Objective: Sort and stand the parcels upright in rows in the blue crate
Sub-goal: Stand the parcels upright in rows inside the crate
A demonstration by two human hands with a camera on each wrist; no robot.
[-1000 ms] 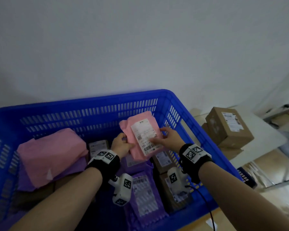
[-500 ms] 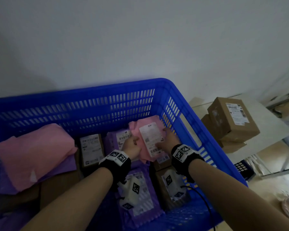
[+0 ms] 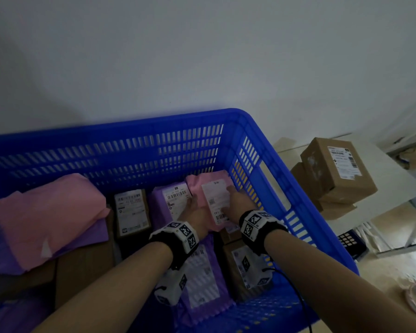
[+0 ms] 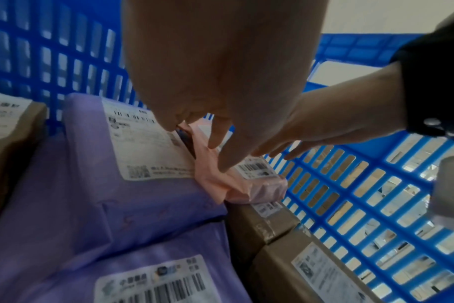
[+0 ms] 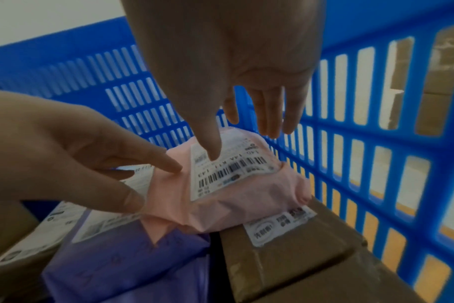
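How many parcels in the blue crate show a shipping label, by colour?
Pink mailer: 1
Purple mailers: 2
Brown boxes: 3
Total: 6
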